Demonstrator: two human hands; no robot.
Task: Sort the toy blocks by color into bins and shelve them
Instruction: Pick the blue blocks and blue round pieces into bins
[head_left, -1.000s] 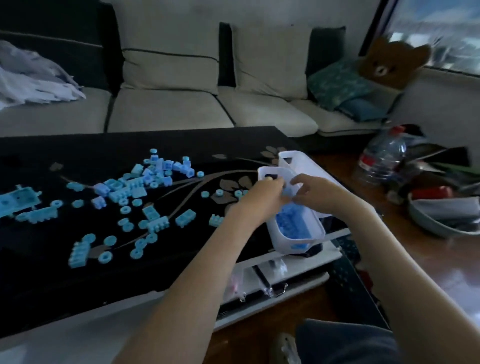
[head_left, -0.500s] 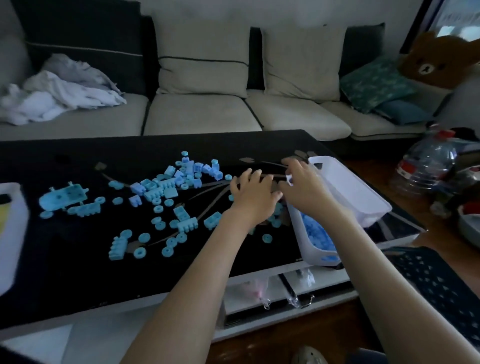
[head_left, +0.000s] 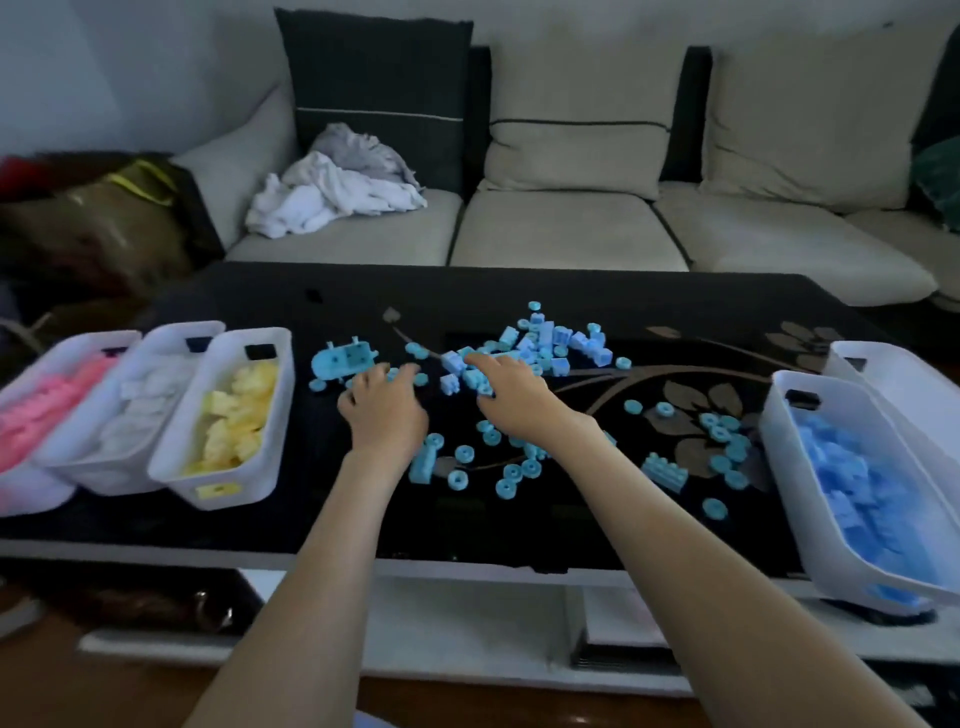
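Note:
Several light blue blocks (head_left: 546, 340) and round pieces lie scattered over the middle of the black table (head_left: 363, 519). My left hand (head_left: 385, 413) reaches over the pieces just right of a larger blue block assembly (head_left: 343, 359), fingers spread and touching them. My right hand (head_left: 511, 395) lies on the near edge of the main heap, fingertips on the blocks. At the right edge a white bin (head_left: 779, 441) holds darker blue blocks. On the left stand three white bins: yellow blocks (head_left: 236, 415), white blocks (head_left: 136, 405), pink blocks (head_left: 36, 415).
An empty-looking white bin (head_left: 904, 379) stands behind the blue one. A beige sofa (head_left: 566, 228) with crumpled white cloth (head_left: 332, 192) runs behind the table. A dark bag (head_left: 104, 223) sits at the far left. A lower shelf (head_left: 467, 639) shows under the tabletop.
Both hands have left the blue bin at the right and moved left onto the scattered blocks. The view has swung left, bringing the pink, white and yellow bins into sight.

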